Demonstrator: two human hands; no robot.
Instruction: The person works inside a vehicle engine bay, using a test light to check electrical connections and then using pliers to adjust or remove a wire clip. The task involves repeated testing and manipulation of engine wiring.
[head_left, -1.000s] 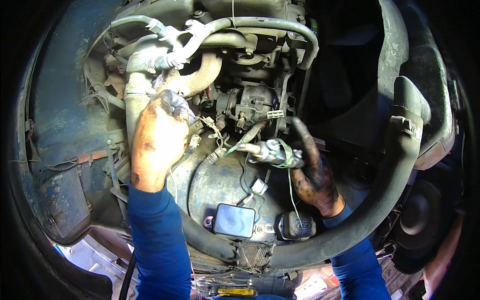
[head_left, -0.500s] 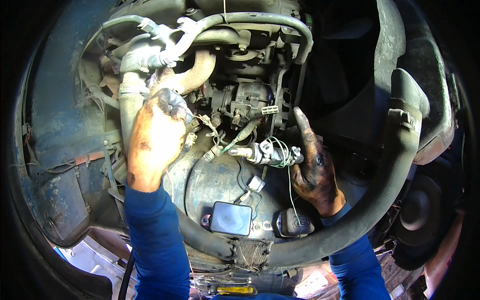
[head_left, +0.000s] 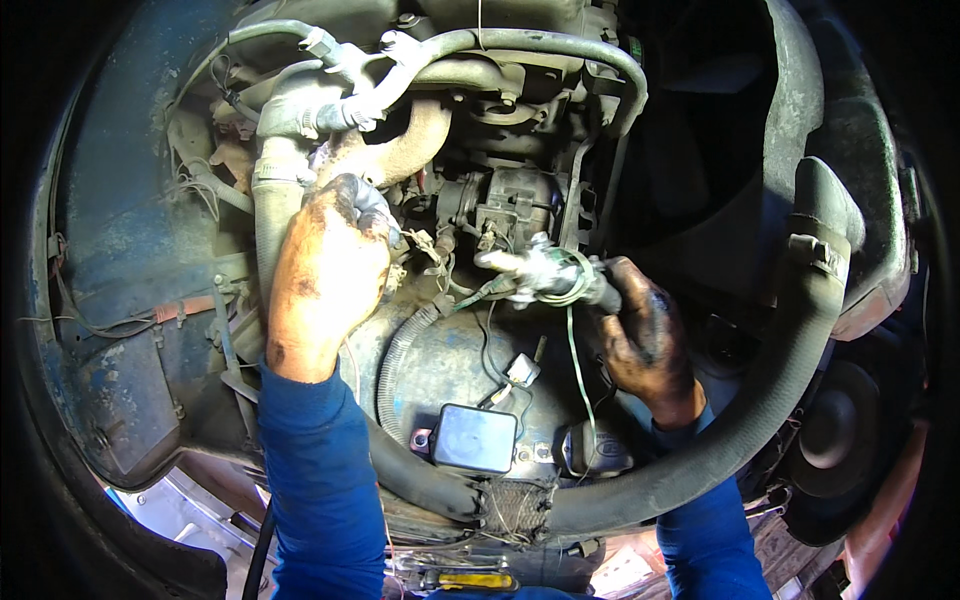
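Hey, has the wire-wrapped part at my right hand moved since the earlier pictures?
Yes: the wire-wrapped part has moved up the picture, farther from the shiny rectangular box.

Matt hose point(head_left: 700, 468), smooth box point(head_left: 475, 438), blurred cylinder point(head_left: 548, 277) possibly metal

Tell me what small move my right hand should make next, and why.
My judgement: your right hand might turn the wire-wrapped part slowly rather than pull it. It appears to hold the part by one end only, while green wire loops around it and runs down toward the dark box, so a tug could strain that wire.
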